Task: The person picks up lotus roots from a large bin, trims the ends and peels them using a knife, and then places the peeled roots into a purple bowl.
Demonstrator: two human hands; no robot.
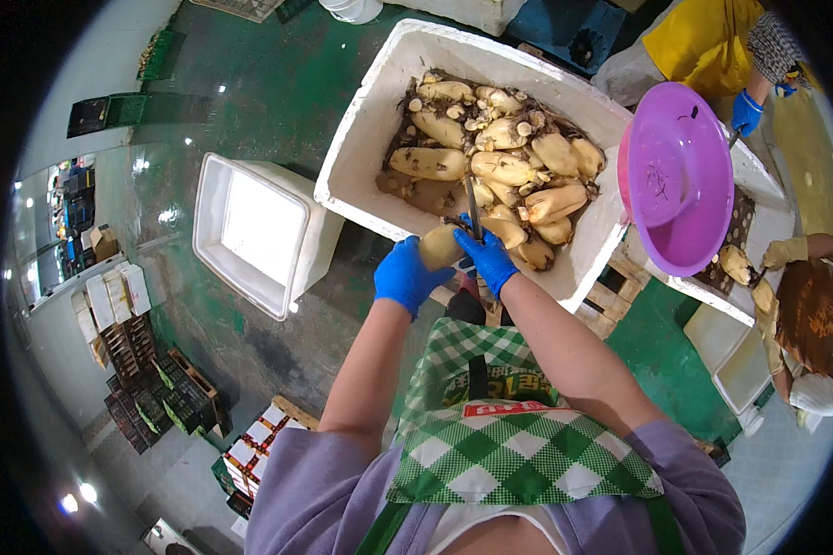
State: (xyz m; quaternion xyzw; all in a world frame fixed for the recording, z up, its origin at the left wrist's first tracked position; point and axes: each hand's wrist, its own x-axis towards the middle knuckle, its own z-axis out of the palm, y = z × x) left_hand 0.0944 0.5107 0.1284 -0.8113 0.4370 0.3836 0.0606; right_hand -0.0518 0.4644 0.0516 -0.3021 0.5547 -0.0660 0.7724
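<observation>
Over the near wall of a white foam box [361, 125], my left hand [408, 277], in a blue glove, grips a pale lotus root segment [439, 248]. A dark stringy end shows at the top of the segment. My right hand [489, 258], gloved in blue too, is closed around a knife [473, 208] whose blade points away from me into the box; its fingers are close to the root's right end, and I cannot tell whether they touch it. Many muddy lotus roots [503, 166] lie piled in the box, with dark fibrous scraps among them.
A purple plastic basin [684, 180] stands tilted at the box's right corner. An empty-looking white tub [260, 229] sits left on the wet green floor. To the right, a co-worker's tan glove [784, 253] is near another lotus root [736, 263]; another person's blue glove [746, 113] is behind the basin.
</observation>
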